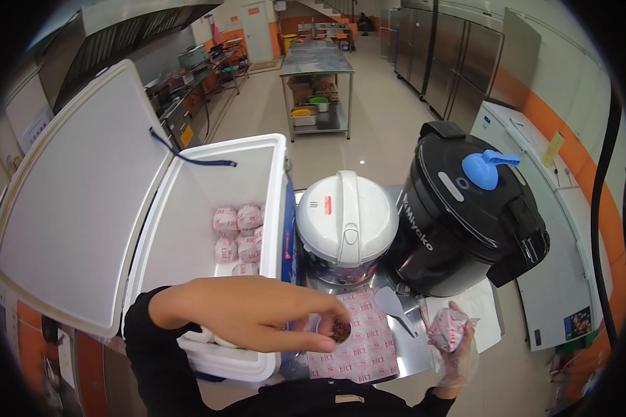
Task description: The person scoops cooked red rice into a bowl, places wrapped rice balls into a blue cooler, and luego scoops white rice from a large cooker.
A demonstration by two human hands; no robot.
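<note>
My left hand (261,313) reaches over a small round cup of brown crumbly food (340,330), its thumb and fingers around the rim. The cup stands on printed wrapping paper (370,349) spread on the metal table. My right hand (461,354), in a clear plastic glove, holds a ball-shaped parcel wrapped in printed paper (448,328). A grey rice paddle (393,305) lies between the paper and my right hand. Several similar wrapped parcels (238,234) sit inside the open cooler box (203,193) at the left.
A white rice cooker (321,224) and a large black Miyako cooker (438,240), with a blue scoop (481,171) on its lid, stand behind the paper. The cooler's raised lid (83,198) fills the left. White sheets (488,313) lie beyond my right hand.
</note>
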